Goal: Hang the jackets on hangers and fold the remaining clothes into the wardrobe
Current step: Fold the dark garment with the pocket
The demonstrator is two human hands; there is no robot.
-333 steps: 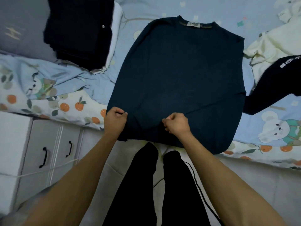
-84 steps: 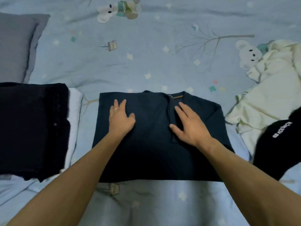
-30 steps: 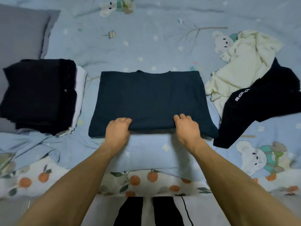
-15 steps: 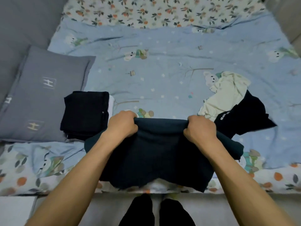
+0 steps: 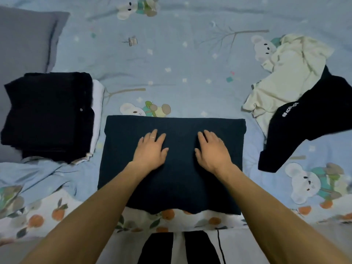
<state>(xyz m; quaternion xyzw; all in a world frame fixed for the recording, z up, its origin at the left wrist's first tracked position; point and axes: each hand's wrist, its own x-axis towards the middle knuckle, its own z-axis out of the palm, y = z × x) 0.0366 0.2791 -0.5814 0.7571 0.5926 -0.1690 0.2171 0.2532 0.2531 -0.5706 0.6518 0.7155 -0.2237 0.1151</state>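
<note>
A bed covered in a light blue sheet printed with bears and bare trees fills the view, its near edge showing an orange-fruit print. At the far left lies a grey fabric pillow. In the middle, near the bed's front edge, lies the folded dark navy knit sweater, a broad rectangle whose near hem hangs slightly over the edge. To its left, just beside it, sits a stack of folded black clothes on top of a folded white garment. On the right, well apart from the sweater, a crumpled black garment with white lettering overlaps a crumpled cream garment. The left hand and right hand both rest palm-down on the sweater's far half, fingers straight and slightly spread, gripping nothing. A thin ring shows on a left finger.
</note>
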